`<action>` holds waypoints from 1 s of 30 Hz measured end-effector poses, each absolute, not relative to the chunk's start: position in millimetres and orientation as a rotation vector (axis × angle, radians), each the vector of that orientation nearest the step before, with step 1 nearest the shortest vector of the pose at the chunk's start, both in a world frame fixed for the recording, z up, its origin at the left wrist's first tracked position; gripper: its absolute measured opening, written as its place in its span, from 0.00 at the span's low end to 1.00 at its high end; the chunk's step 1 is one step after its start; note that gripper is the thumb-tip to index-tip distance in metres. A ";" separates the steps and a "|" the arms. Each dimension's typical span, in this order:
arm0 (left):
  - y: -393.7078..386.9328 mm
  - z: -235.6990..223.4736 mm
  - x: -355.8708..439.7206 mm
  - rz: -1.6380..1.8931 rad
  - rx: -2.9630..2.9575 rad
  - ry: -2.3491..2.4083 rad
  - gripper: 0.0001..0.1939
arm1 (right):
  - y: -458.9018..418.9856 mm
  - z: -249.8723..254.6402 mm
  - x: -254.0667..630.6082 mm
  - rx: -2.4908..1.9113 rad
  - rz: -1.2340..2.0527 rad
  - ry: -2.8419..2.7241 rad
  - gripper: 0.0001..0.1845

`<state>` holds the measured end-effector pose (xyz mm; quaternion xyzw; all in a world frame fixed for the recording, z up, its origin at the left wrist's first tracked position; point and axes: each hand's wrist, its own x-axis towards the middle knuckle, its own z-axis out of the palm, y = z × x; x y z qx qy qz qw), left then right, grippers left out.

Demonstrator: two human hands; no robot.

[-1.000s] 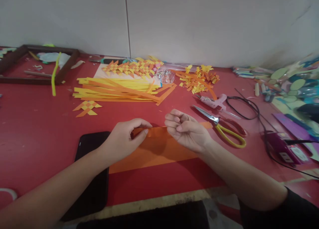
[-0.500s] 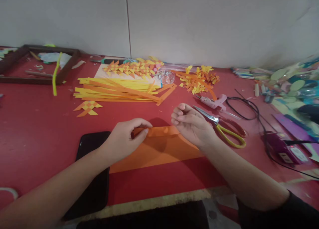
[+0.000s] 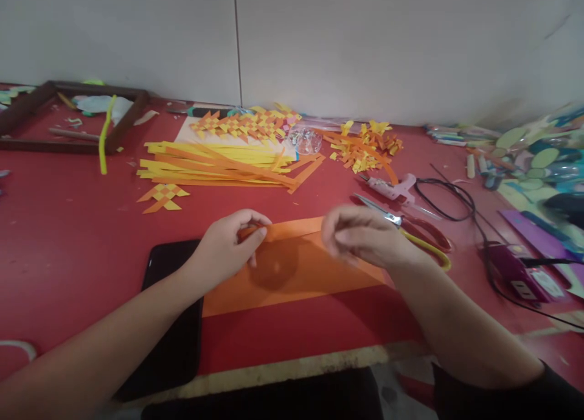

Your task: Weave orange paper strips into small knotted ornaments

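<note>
My left hand (image 3: pixel 237 240) pinches an orange paper strip (image 3: pixel 294 227) near its left end, thumb against fingers. Beneath the strip an orange paper sheet (image 3: pixel 292 280) lies flat on the table; I cannot tell whether the strip is loose or a folded edge of the sheet. My right hand (image 3: pixel 365 234), its fingers curled and smeared by motion, is at the strip's right end; whether it grips the paper cannot be made out. A black phone (image 3: pixel 173 322) lies under my left forearm, and scissors (image 3: pixel 424 234) with red and yellow handles lie just beyond my right hand.
Yellow and orange paper strips (image 3: pixel 219 164) lie behind my hands, near a woven paper fish (image 3: pixel 163 197). Farther back are more woven pieces (image 3: pixel 246 125) and paper scraps (image 3: pixel 365 146). A pink glue gun (image 3: pixel 392 189), its black cord and a purple power box (image 3: pixel 520 274) stand right.
My right hand has come down and slightly right, from above the strip to its right end. My left hand has shifted a little left and up, still pinching the strip.
</note>
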<state>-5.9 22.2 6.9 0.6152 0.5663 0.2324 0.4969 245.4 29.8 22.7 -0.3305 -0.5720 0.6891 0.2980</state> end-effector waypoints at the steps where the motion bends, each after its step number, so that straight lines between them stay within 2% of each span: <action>1: 22.7 6.4 -6.0 0.560 1.493 1.369 0.11 | 28.7 26.9 247.4 -0.898 2.116 -1.678 0.11; 3: 23.3 5.4 -6.5 0.544 1.508 1.362 0.11 | 27.8 30.5 248.9 -0.993 2.338 -1.883 0.18; 5: 23.3 4.4 -7.3 0.525 1.513 1.348 0.11 | 29.9 26.2 248.6 -1.197 2.087 -1.975 0.21; 6: 23.2 3.9 -7.7 0.517 1.509 1.339 0.11 | 32.2 21.6 248.6 -1.320 1.789 -1.982 0.20; 9: 23.1 2.3 -8.3 0.520 1.484 1.325 0.11 | 41.8 5.8 251.0 -1.543 0.587 -1.915 0.12; 10: 23.1 1.8 -8.3 0.533 1.478 1.327 0.11 | 44.3 1.9 251.9 -1.522 0.297 -1.893 0.09; 12: 23.1 1.2 -7.9 0.571 1.472 1.321 0.10 | 45.5 -2.1 251.4 -1.416 0.017 -1.885 0.05; 14: 22.8 1.3 -7.3 0.606 1.475 1.287 0.10 | 40.9 -2.1 245.9 -1.287 0.012 -1.976 0.04; 18: 21.2 3.7 -6.9 0.631 1.513 1.177 0.12 | 22.7 -0.7 226.4 -1.068 0.270 -2.243 0.13; 21: 20.1 5.8 -7.7 0.672 1.531 1.184 0.14 | 14.6 -2.4 218.7 -1.030 0.370 -2.247 0.04; 26: 20.8 9.6 -8.6 0.732 1.392 1.262 0.18 | 18.9 -0.9 227.8 -1.201 0.117 -2.159 0.02; 30: 23.0 14.3 -6.1 0.713 1.305 1.304 0.16 | 26.5 2.7 238.5 -1.329 -0.158 -2.065 0.03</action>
